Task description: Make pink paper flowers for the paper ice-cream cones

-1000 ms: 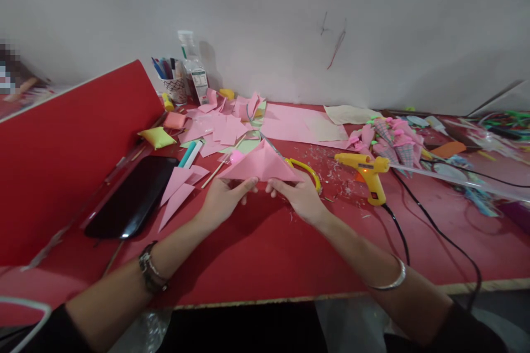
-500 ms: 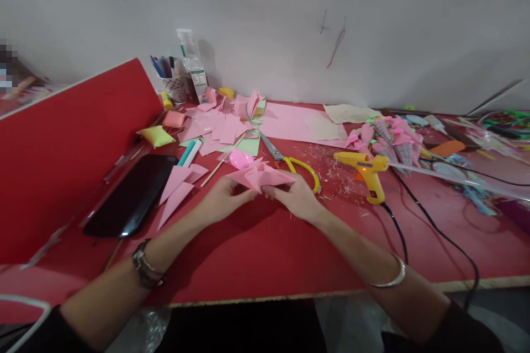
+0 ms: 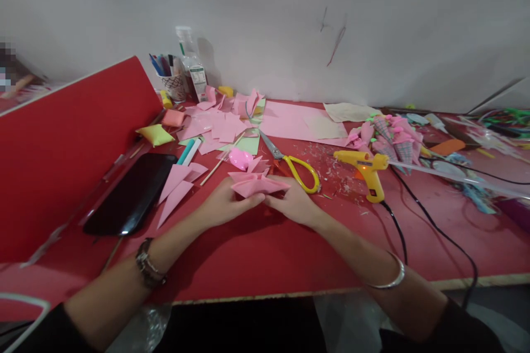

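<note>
A folded piece of pink paper (image 3: 259,186) is held over the red counter (image 3: 256,270), straight in front of the person. It is gripped from one side by the left hand (image 3: 223,204) and from the other by the right hand (image 3: 297,204). Both hands are closed on it, the thumbs brought almost together at its near edge; most of the fingers are hidden. Pointed folds are spread at the paper's ends. Just beyond the left hand, a glossy pink object (image 3: 240,159) is seen near a thin stick (image 3: 216,167). Near the right hand, yellow-handled scissors (image 3: 282,158) are laid with the blades pointed away. Farther right, a yellow glue gun (image 3: 370,171) is placed on its side. To the left, pink paper triangles (image 3: 176,194) are scattered beside a dark, glossy tablet-like slab (image 3: 130,196).
</note>
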Demonstrator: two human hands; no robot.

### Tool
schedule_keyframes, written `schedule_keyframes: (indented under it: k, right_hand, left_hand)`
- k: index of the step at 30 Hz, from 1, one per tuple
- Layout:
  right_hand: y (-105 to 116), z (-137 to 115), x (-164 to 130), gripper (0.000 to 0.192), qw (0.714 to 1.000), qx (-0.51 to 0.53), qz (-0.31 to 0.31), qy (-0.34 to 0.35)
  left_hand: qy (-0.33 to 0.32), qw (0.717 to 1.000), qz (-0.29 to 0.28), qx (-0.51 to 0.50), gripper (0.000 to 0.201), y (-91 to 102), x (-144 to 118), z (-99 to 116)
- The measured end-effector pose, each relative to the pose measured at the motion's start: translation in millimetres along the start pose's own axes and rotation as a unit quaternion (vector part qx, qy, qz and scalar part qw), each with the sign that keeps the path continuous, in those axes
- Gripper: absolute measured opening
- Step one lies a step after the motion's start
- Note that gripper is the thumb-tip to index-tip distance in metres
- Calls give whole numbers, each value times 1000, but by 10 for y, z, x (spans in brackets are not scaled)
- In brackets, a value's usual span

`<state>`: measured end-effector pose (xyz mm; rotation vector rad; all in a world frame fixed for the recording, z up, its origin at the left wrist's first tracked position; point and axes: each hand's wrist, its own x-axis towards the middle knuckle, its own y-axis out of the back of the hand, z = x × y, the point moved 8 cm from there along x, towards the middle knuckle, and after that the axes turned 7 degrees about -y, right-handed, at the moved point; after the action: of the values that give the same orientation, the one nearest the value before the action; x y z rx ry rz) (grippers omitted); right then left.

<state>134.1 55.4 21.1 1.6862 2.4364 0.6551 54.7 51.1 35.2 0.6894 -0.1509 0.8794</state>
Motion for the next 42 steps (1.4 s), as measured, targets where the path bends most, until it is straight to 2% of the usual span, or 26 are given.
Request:
schedule_keyframes:
  k: [4,8,11,14,17,24,29,33,37,42]
  right_hand:
    - [-26,-15,-14,13,999,-49,-6,11]
    - [0,-52,2,15,999,31,1,16]
    - [58,-29,28,16,995,92,24,-12]
    - [121,32,36,14,989,125,55,-53]
    - [160,43,30,13,987,132,74,-60]
    - [108,-14,33,10,993,110,37,-36]
    - [39,-68,23,15,995,99,-2,4]
    - [74,-65,22,29,996,87,20,3]
    - [104,-57,28,32,998,58,36,-9]
    - [68,-68,27,33,999,45,20,-7]
  left_hand:
    - [-16,998,25,50,25,26,6,10]
    - [13,994,87,64,28,109,-20,-52]
    - [24,990,119,65,27,160,-32,-60]
    - [34,991,122,53,26,167,-25,-65]
    - [58,989,133,43,29,179,-32,-104]
    - [73,984,162,5,23,188,-52,-146]
    - [95,981,170,-11,29,194,-61,-145]
    - [91,980,179,8,30,226,-65,-132]
    - [94,980,176,11,34,223,-73,-155]
    - [156,970,184,13,42,232,-131,-260]
